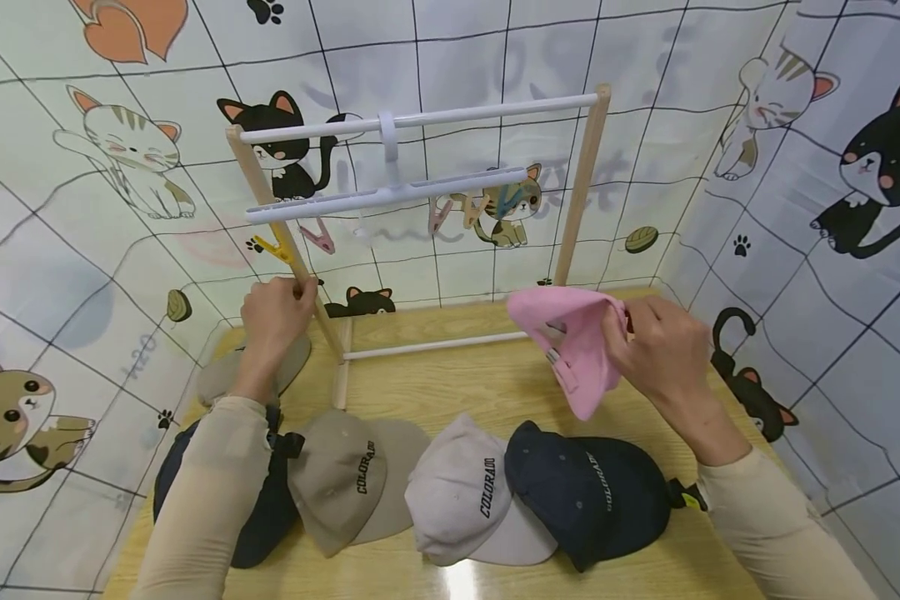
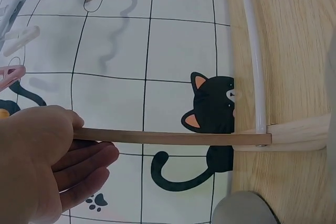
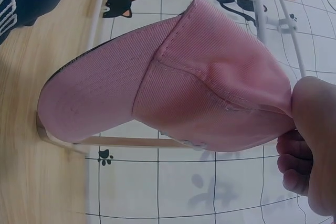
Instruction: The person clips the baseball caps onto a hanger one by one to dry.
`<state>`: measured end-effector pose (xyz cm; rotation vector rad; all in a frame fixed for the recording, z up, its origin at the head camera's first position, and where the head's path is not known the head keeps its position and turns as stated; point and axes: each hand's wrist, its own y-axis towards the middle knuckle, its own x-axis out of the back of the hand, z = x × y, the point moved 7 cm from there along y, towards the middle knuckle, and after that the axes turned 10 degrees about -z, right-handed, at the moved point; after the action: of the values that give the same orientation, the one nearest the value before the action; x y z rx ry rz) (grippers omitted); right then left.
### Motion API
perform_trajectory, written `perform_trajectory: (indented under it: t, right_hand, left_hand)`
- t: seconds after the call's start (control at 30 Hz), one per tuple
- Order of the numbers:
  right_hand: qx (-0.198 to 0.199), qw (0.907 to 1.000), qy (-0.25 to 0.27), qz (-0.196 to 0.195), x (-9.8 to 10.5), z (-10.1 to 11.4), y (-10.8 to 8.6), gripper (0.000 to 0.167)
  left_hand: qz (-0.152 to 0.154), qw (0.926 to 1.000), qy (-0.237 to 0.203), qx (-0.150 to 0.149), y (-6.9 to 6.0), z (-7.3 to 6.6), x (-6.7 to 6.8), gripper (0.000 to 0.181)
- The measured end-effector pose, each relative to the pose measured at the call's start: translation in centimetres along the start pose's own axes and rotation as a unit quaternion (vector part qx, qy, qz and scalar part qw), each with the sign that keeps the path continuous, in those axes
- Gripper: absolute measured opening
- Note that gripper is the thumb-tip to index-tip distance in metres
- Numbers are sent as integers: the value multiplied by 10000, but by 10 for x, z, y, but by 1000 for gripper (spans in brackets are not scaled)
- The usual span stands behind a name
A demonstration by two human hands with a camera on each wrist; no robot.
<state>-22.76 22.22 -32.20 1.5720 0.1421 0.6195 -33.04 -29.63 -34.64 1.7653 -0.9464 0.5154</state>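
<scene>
My left hand (image 1: 277, 312) grips the left wooden post (image 2: 173, 138) of a small rack, thumb and fingers about it. In the head view my right hand (image 1: 663, 342) holds up a pink cap (image 1: 596, 325), pinching the crown fabric. The right wrist view shows the cap (image 3: 210, 82) hanging with its brim toward the table, above the surface. A white clip hanger (image 1: 420, 193) hangs from the rack's top bar (image 1: 495, 110). Along it dangle several clips, among them a yellow clip (image 1: 273, 247) and a pink clip (image 1: 318, 237).
Across the front of the wooden table (image 1: 435, 379) lie a khaki cap (image 1: 337, 467), a pale cap (image 1: 450, 492) and a navy cap (image 1: 622, 483). Another dark cap (image 1: 266, 521) and a grey cap (image 1: 217, 375) are partly hidden by my left arm. Cat-print cloth walls (image 1: 720, 275) surround the table.
</scene>
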Motion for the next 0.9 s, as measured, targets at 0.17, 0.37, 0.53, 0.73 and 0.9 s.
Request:
perform_trajectory:
  t: [0.17, 0.37, 0.53, 0.73, 0.9]
  right_hand:
    - [-86, 9999, 71, -37, -1, 2, 3, 46]
    - [-236, 9996, 157, -85, -1, 2, 5, 47]
    - [-340, 9990, 257, -141, 1, 0, 6, 46]
    - [-421, 9984, 327, -196, 3, -1, 6, 47]
    - [-465, 9979, 379, -233, 3, -1, 6, 46]
  left_hand:
    - [-142, 9997, 205, 16, 1, 7, 10, 51]
    - [-112, 9986, 497, 110, -1, 13, 19, 55]
    - [-141, 9991, 411, -27, -3, 9, 20, 62]
    - [147, 9978, -74, -641, -8, -11, 19, 55]
    - [760, 9873, -543, -1287, -8, -42, 10, 42]
